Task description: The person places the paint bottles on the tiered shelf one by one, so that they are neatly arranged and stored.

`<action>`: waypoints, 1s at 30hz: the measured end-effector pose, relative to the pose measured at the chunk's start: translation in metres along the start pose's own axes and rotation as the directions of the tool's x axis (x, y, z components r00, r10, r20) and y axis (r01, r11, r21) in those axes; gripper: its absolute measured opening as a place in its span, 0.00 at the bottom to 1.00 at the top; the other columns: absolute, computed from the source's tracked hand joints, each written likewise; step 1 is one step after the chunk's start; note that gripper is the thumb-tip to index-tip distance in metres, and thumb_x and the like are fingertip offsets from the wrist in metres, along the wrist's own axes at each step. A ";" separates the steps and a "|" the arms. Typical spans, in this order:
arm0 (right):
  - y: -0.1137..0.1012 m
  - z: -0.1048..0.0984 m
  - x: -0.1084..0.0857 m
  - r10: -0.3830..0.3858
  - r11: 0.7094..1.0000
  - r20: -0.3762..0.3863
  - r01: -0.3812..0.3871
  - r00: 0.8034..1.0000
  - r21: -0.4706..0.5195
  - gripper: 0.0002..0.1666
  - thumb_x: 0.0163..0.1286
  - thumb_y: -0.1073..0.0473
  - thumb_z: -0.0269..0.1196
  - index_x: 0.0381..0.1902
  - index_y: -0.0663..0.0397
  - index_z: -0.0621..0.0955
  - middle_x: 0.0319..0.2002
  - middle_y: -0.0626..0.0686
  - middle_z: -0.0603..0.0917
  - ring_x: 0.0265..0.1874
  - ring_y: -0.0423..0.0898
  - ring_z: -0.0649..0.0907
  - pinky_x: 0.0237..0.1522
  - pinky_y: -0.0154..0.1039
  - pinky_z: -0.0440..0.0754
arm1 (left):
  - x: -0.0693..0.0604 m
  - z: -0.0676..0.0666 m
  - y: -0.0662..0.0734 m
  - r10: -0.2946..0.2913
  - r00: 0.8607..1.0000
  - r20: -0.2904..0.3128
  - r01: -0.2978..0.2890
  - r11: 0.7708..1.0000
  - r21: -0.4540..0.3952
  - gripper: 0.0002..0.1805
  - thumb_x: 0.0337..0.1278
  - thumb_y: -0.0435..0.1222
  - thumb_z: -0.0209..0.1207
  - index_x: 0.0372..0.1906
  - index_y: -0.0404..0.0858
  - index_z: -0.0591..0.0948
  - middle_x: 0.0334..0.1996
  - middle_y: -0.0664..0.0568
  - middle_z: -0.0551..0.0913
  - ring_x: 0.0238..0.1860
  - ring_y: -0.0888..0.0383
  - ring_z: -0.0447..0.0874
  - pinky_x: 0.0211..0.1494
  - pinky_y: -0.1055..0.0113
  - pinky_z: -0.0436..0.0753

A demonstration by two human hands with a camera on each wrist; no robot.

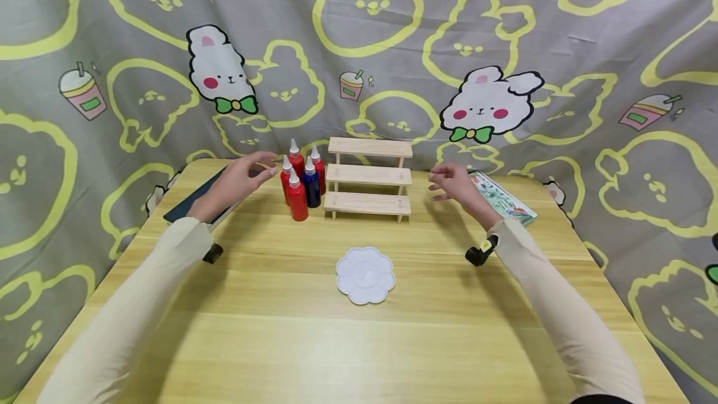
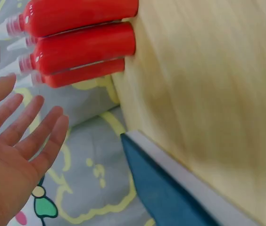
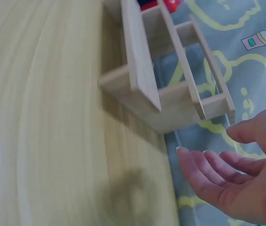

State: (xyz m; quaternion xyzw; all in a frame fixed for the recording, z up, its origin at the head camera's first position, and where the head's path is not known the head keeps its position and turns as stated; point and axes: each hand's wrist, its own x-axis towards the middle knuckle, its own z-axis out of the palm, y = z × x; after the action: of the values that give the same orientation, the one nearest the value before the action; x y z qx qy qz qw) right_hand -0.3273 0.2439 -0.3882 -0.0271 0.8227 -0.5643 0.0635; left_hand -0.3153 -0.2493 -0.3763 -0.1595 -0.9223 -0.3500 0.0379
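Note:
My left hand (image 1: 241, 178) hovers left of a cluster of squeeze bottles, its fingers spread and holding nothing. Several of the bottles are red, like the front red bottle (image 1: 298, 199), and one is a dark blue bottle (image 1: 311, 187); all stand upright with pointed whitish caps. In the left wrist view the red bottles (image 2: 86, 47) lie just beyond the fingertips. A three-tier wooden shelf (image 1: 368, 174) stands right of the bottles. To its right my right hand (image 1: 453, 184) is in the air, fingers loosely bent and nothing in them; the right wrist view shows the shelf (image 3: 142, 56) apart from it.
A white flower-shaped palette (image 1: 366, 275) lies mid-table. Behind the left hand is a flat dark blue item (image 1: 196, 195), and by the right forearm a flat green patterned item (image 1: 502, 198). A grey curtain (image 1: 392, 24) with yellow outlines hangs behind the wooden table (image 1: 359, 354).

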 end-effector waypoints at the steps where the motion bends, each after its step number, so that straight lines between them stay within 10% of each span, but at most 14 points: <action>1: 0.000 0.002 0.001 0.031 0.999 0.014 -0.032 0.999 0.035 0.24 0.83 0.62 0.53 0.67 0.76 0.69 0.65 0.72 0.74 0.54 0.58 0.85 0.54 0.52 0.88 | 0.000 0.002 -0.001 -0.005 1.000 0.003 0.005 1.000 -0.009 0.26 0.77 0.44 0.60 0.73 0.40 0.74 0.63 0.39 0.81 0.61 0.39 0.82 0.58 0.41 0.84; 10: -0.001 0.016 0.010 0.175 0.964 0.083 -0.188 0.981 0.191 0.25 0.84 0.62 0.51 0.70 0.72 0.67 0.69 0.70 0.71 0.67 0.65 0.76 0.57 0.43 0.87 | 0.001 0.022 -0.008 -0.002 0.999 0.033 0.005 0.997 -0.076 0.28 0.74 0.41 0.63 0.73 0.36 0.74 0.64 0.36 0.81 0.61 0.36 0.82 0.61 0.41 0.84; 30: -0.006 0.049 0.034 0.195 0.962 0.087 -0.208 0.977 0.178 0.28 0.81 0.58 0.60 0.66 0.73 0.68 0.46 0.55 0.75 0.33 0.41 0.84 0.42 0.31 0.88 | 0.008 0.053 -0.019 -0.022 0.998 -0.063 0.001 0.950 -0.311 0.28 0.69 0.27 0.65 0.70 0.27 0.71 0.65 0.30 0.77 0.64 0.33 0.78 0.69 0.41 0.77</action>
State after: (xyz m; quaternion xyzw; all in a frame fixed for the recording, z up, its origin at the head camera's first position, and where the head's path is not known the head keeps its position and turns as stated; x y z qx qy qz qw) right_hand -0.3543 0.1926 -0.4023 0.0436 0.7621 -0.6280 0.1512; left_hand -0.3264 -0.2260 -0.4267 -0.1466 -0.8549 -0.4960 0.0406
